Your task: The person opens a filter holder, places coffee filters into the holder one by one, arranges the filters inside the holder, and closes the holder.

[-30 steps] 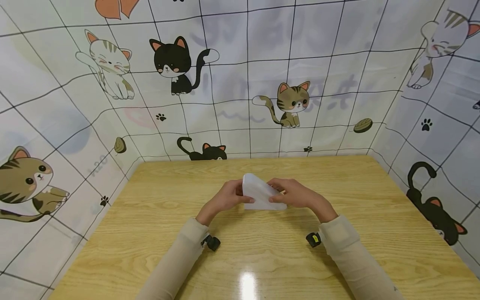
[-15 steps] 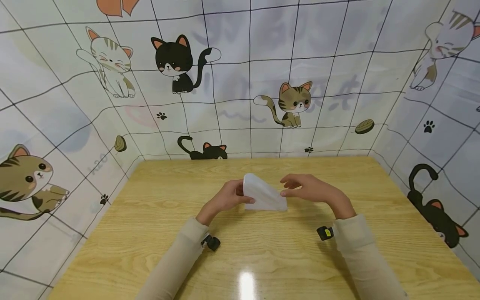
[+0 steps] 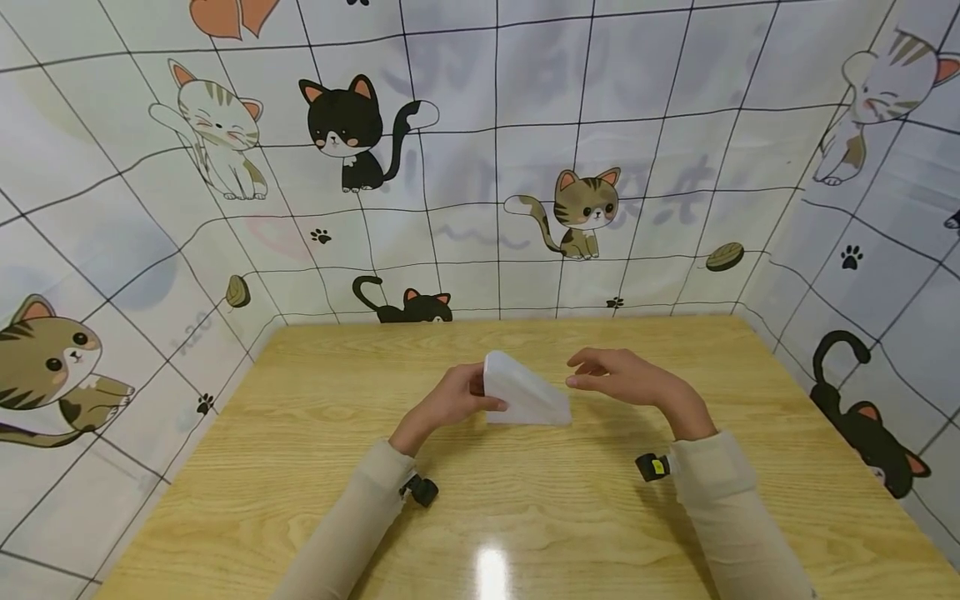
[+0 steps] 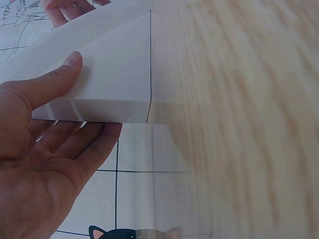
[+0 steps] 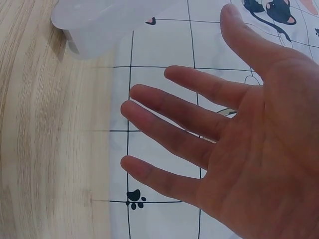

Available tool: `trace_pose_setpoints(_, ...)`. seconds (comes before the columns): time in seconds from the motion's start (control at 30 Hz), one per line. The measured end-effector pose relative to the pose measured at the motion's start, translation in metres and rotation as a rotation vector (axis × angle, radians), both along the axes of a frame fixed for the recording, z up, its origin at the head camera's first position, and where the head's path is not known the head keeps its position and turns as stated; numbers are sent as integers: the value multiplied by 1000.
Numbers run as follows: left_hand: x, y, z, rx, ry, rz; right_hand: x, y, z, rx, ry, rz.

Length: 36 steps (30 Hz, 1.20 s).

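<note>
A whitish, wedge-shaped plastic piece (image 3: 525, 396) stands on the table, tall at its left end and sloping down to the right. Its exact kind is unclear; in the right wrist view the low end of this plastic piece (image 5: 94, 25) looks translucent and rounded. My left hand (image 3: 457, 395) grips the tall end, thumb on the near face and fingers behind. The left wrist view shows the same left hand (image 4: 45, 144) with its thumb flat on the side. Off the low end, touching nothing, is my right hand (image 3: 626, 377); its fingers are spread in the right wrist view.
The wooden table (image 3: 525, 517) reaches back to a white cloth wall (image 3: 465, 167) printed with grid lines and cartoon cats. Similar cloth closes off both sides. Small black cameras (image 3: 423, 491) sit at the wrists.
My right hand has let go of the low end of the plastic piece and drawn back to the right. The left hand keeps its hold, and the piece stays in place.
</note>
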<state>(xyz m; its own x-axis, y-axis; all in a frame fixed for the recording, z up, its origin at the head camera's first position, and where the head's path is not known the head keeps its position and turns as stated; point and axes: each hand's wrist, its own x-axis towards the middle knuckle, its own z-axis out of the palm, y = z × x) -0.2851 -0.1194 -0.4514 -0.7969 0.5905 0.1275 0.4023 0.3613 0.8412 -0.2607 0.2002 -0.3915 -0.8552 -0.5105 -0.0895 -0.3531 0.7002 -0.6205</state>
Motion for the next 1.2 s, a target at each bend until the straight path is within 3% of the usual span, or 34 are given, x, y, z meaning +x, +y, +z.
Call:
trace_pose_setpoints(0.47, -3, 1, 2, -16, 9, 10, -1, -1, 2, 3, -13, -2)
trace_pose_setpoints(0.97, -2, 1, -1, -24, 19, 27, -3, 1, 6, -48, 62, 6)
trace_pose_setpoints(1.2, -2, 2, -4, -38, 26, 26, -1, 3, 3, -32, 46, 0)
